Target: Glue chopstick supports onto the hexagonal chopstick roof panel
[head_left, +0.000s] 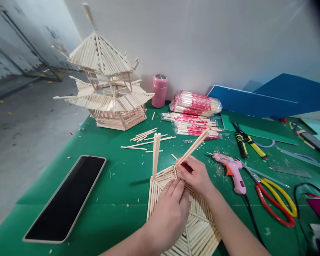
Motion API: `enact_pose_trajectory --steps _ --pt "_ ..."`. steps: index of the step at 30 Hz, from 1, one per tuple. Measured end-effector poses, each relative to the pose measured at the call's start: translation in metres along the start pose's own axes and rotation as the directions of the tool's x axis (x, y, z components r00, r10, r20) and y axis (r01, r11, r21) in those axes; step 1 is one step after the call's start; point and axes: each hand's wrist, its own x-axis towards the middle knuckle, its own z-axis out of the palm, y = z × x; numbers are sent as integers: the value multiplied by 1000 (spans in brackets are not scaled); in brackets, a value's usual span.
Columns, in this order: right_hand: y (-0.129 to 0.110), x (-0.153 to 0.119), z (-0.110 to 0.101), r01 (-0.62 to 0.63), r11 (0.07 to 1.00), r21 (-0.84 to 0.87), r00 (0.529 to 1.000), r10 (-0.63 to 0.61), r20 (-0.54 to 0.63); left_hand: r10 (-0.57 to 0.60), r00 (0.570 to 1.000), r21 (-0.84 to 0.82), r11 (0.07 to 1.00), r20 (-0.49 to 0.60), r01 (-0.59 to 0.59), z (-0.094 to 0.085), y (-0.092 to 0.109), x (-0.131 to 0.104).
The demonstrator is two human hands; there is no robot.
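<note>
A hexagonal panel of wooden chopsticks (pixel 200 229) lies on the green table, its sticks laid in wedge-shaped sections. On its far left corner stands an upright pair of chopsticks (pixel 156 154). At the far right corner, another pair of chopsticks (pixel 194 146) leans to the right. My right hand (pixel 196 174) pinches this leaning pair near its foot. My left hand (pixel 172 209) rests across the panel, fingers stretched toward the same corner and close to my right fingers. Its thumb is hidden.
A chopstick pavilion (pixel 104 85) stands back left beside a pink flask (pixel 159 90). Packs of chopsticks (pixel 194 113) and loose sticks (pixel 149 138) lie behind the panel. Left is a phone (pixel 66 199); right are a pink glue gun (pixel 232 170), yellow-black pliers (pixel 245 140) and red-yellow-handled cutters (pixel 276 201).
</note>
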Motion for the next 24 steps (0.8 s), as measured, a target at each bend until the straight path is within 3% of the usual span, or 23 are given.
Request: enact_pose_trajectory --steps 24 --pt "0 1 1 -3 1000 -5 1000 3 -7 17 1000 -15 1000 18 -17 2 -2 -2"
